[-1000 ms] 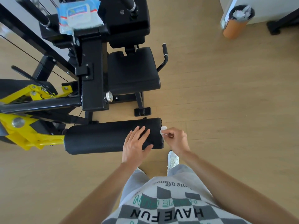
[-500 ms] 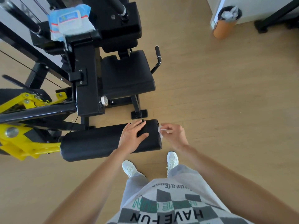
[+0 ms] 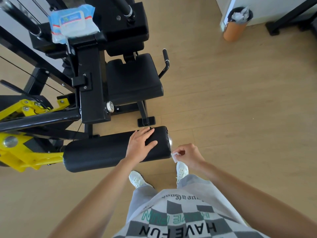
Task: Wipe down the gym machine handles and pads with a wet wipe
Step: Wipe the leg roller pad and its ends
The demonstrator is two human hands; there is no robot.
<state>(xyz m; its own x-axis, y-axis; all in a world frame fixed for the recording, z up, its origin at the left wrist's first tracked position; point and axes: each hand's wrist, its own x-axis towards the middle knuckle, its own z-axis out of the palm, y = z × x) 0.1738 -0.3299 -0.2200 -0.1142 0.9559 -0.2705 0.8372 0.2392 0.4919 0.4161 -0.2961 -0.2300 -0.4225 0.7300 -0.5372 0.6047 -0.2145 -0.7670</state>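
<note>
The left hand point(image 3: 140, 145) lies flat, fingers spread, on the pad point(image 3: 103, 152) near its end. The right hand point(image 3: 188, 156) pinches the wipe point(image 3: 175, 156) just beside that end. Limp and damp, the wipe likely works best pressed flat.

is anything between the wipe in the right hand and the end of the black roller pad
Nothing visible. The small white wet wipe pinched in the right hand is just beside the end of the black cylindrical roller pad; the left hand rests flat on top.
</note>
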